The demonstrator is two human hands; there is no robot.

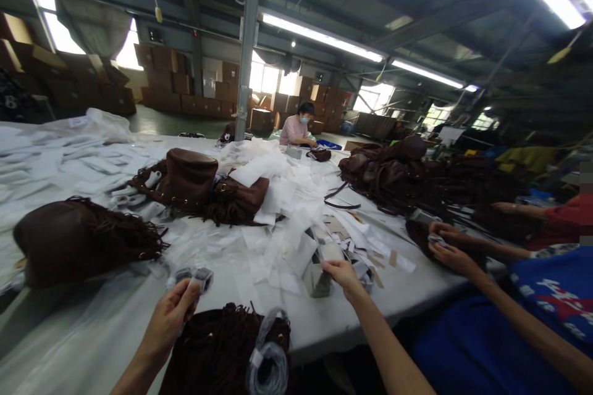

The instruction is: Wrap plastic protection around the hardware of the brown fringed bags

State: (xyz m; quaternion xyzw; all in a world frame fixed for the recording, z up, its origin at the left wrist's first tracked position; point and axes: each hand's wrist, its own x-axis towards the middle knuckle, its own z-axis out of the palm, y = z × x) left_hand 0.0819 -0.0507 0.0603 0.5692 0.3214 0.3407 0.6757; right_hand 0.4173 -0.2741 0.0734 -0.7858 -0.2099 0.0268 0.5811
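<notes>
White sheets [285,188] and paper scraps littered the pale desk [398,290] under tube lights [324,38]; cartons [169,83] stood stacked across the room. The left hand [169,315] gripped a plastic-wrapped roll [202,281] near a brown fringed bag [208,345]; the right hand [345,274] was at a grey box [319,284], perhaps pinching its rim.

Left hand [170,310] in a pinch, right hand [345,276] bent-fingered, forearms [388,345] bare and apart.

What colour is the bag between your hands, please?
The bag is dark brown, clearest in the head view.
</notes>
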